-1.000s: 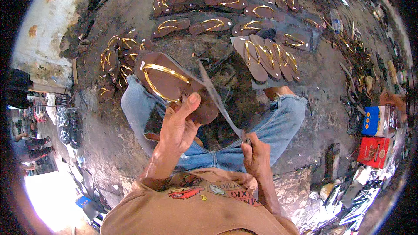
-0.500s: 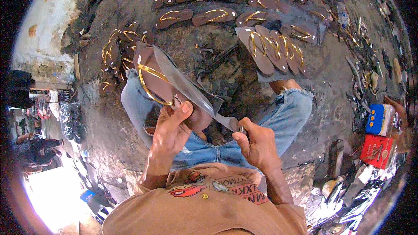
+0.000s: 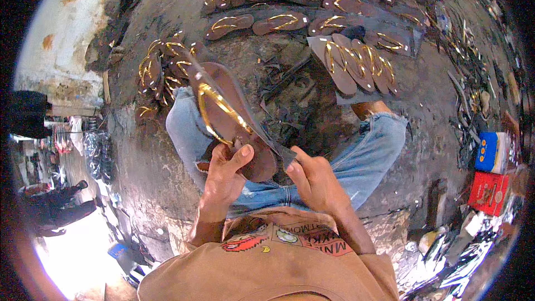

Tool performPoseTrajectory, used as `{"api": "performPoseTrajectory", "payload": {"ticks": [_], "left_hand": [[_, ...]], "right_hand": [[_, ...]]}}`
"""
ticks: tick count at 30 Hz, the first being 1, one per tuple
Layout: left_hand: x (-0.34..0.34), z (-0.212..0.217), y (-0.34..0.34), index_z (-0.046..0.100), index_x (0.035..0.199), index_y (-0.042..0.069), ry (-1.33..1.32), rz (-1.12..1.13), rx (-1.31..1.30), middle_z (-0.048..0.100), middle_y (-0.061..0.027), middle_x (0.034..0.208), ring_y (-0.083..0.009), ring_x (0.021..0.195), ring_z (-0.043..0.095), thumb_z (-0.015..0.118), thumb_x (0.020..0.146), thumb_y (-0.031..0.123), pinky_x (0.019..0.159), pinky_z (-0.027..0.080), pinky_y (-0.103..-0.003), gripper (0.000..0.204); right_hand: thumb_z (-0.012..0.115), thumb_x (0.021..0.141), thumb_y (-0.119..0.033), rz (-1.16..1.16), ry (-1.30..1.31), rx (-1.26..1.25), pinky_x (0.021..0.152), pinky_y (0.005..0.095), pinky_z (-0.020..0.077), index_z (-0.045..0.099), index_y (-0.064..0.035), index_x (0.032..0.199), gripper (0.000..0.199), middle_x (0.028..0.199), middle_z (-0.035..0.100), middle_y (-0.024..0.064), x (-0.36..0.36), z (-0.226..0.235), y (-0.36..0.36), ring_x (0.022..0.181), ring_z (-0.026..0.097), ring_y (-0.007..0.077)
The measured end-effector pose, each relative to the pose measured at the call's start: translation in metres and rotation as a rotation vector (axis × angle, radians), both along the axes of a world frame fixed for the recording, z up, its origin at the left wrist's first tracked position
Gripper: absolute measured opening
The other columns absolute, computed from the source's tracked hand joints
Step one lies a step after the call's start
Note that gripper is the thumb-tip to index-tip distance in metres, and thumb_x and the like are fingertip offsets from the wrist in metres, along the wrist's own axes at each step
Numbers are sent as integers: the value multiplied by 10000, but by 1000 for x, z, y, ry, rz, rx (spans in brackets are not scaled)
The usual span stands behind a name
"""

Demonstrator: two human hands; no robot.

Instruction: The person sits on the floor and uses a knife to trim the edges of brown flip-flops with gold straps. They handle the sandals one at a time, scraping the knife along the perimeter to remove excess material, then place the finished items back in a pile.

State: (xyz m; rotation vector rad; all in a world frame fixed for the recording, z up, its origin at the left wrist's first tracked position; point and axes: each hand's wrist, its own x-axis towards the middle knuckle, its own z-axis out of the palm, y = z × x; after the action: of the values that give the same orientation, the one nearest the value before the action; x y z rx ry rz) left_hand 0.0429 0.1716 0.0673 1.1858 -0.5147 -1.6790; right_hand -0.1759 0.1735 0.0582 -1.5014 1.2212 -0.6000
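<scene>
A brown flip-flop sandal (image 3: 262,161) with gold straps is gripped near its heel by my left hand (image 3: 224,175), thumb on top and fingers underneath. It tilts up and away over my lap, toe pointing far left. Along its right side runs a dark grey strip of sole sheet (image 3: 286,156), whose loose end stands out near the heel. My right hand (image 3: 313,178) is closed at that end, thumb and forefinger against the strip. The knife blade seen before does not show now; whether the handle is still in my palm is hidden.
Several brown sandals on a grey sheet (image 3: 345,99) lie beyond my right knee, with more rows (image 3: 281,23) behind. A heap of sandals (image 3: 150,69) sits beyond my left knee. Dark scraps (image 3: 287,122) litter the ground between my legs. Blue (image 3: 486,151) and red boxes (image 3: 488,192) stand at right.
The sandal has turned more upright and moved slightly right. My right hand has come in closer to its heel, from the knife's pulled-out position to the strip's end. The blade has gone from sight.
</scene>
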Motion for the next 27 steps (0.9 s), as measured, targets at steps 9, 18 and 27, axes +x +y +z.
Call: {"api": "performPoseTrajectory", "payload": {"ticks": [9, 18, 27], "left_hand": [[10, -8, 11, 612, 1190, 24, -28, 119, 91, 670, -32, 1057, -154, 966, 641, 797, 880, 240, 915, 512, -323, 421], [35, -36, 37, 551, 1271, -12, -232, 52, 226, 656, -96, 1196, -231, 1090, 635, 856, 796, 199, 959, 523, -388, 603], [19, 1, 0, 593, 1273, -6, -787, -638, -101, 705, -88, 1138, -202, 994, 646, 788, 886, 301, 937, 511, -365, 531]], "right_hand": [[556, 1008, -395, 95, 158, 101, 656, 573, 458, 561, -76, 1027, 320, 757, 638, 253, -12, -18, 16, 773, 625, 499], [499, 1048, -314, -116, 20, -298, 626, 513, 436, 550, -40, 965, 291, 775, 564, 242, 66, -62, -115, 744, 575, 485], [681, 971, -325, -355, -446, -119, 721, 300, 510, 708, 13, 1062, 350, 793, 710, 5, 42, -41, -122, 751, 616, 87]]}}
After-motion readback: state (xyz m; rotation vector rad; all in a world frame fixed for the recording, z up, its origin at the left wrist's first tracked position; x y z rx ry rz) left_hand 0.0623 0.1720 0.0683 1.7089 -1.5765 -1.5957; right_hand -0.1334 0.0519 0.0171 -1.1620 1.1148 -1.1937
